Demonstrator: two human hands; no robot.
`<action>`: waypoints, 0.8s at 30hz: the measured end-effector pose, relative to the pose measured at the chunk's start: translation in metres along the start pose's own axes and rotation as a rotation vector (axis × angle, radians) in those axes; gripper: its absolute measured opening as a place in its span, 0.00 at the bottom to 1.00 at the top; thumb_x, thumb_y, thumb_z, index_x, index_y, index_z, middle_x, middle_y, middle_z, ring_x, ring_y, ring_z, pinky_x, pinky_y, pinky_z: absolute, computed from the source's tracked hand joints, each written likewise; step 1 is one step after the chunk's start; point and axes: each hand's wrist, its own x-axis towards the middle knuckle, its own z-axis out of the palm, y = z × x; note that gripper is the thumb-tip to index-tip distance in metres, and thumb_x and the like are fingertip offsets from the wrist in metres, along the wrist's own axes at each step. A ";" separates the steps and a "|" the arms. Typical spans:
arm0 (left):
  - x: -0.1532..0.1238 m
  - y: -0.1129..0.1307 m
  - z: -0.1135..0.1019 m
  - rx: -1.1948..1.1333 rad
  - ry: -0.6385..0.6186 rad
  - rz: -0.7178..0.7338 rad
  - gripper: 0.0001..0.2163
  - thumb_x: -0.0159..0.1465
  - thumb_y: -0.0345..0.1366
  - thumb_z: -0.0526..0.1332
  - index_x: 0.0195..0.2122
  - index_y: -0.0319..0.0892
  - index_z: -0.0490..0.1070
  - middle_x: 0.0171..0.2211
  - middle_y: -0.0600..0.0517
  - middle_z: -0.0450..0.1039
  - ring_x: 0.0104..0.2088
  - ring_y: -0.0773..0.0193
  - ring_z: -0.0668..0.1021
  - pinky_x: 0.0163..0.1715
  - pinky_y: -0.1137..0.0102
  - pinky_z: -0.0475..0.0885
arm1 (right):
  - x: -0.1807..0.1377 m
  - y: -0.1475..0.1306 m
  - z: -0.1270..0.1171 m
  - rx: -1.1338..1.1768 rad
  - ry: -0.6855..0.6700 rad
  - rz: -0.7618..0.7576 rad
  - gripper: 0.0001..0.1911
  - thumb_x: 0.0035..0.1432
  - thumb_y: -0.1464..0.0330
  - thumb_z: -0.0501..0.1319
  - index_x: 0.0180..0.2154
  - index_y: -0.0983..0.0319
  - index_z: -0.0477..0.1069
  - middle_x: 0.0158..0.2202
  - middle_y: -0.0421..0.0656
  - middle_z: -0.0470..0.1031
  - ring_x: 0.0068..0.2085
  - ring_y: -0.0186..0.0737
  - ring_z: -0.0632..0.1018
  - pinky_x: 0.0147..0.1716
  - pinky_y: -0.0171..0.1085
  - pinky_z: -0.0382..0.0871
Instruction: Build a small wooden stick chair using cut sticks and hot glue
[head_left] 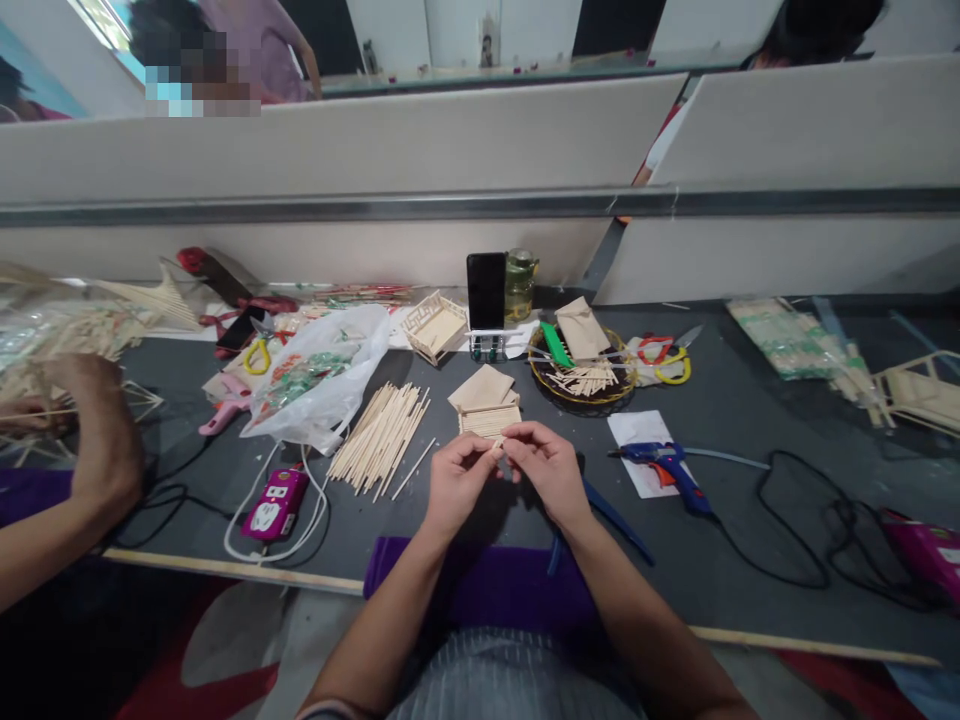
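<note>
My left hand [459, 482] and my right hand [546, 466] meet over the dark table [735, 480], fingertips pinched together on a small wooden stick piece [501, 449]. Just beyond them lies a small panel of glued sticks [489, 419] with flat wooden squares [481, 386] behind it. A pile of loose wooden sticks [381, 436] lies to the left of my left hand. A blue glue gun [664, 466] rests on white paper [643, 445] to the right.
A co-worker's arm [90, 440] works at the left among stick models. A plastic bag [322, 375], a pink power strip [274, 504], a phone [486, 290], a jar [519, 284], a basket of sticks [581, 375], scissors [667, 360] and black cables [810, 520] lie around.
</note>
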 end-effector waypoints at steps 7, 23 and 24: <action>0.003 0.002 0.002 -0.106 -0.034 -0.202 0.14 0.51 0.44 0.72 0.27 0.37 0.77 0.20 0.52 0.74 0.17 0.72 0.69 0.16 0.78 0.59 | 0.010 -0.005 -0.002 0.051 -0.100 0.066 0.11 0.50 0.61 0.70 0.27 0.63 0.76 0.22 0.38 0.73 0.22 0.31 0.72 0.21 0.31 0.69; 0.015 0.004 0.008 -0.305 -0.050 -0.372 0.21 0.43 0.49 0.75 0.25 0.36 0.75 0.18 0.53 0.73 0.13 0.77 0.65 0.11 0.80 0.49 | 0.029 -0.006 -0.006 0.137 -0.061 0.133 0.17 0.46 0.57 0.71 0.23 0.62 0.70 0.19 0.34 0.66 0.18 0.27 0.65 0.16 0.29 0.63; 0.016 0.004 0.008 -0.323 -0.032 -0.376 0.21 0.43 0.48 0.76 0.26 0.36 0.74 0.18 0.53 0.73 0.12 0.77 0.64 0.11 0.80 0.48 | 0.032 -0.007 -0.010 0.163 -0.017 0.127 0.19 0.46 0.55 0.70 0.23 0.61 0.68 0.18 0.33 0.64 0.17 0.27 0.63 0.15 0.29 0.62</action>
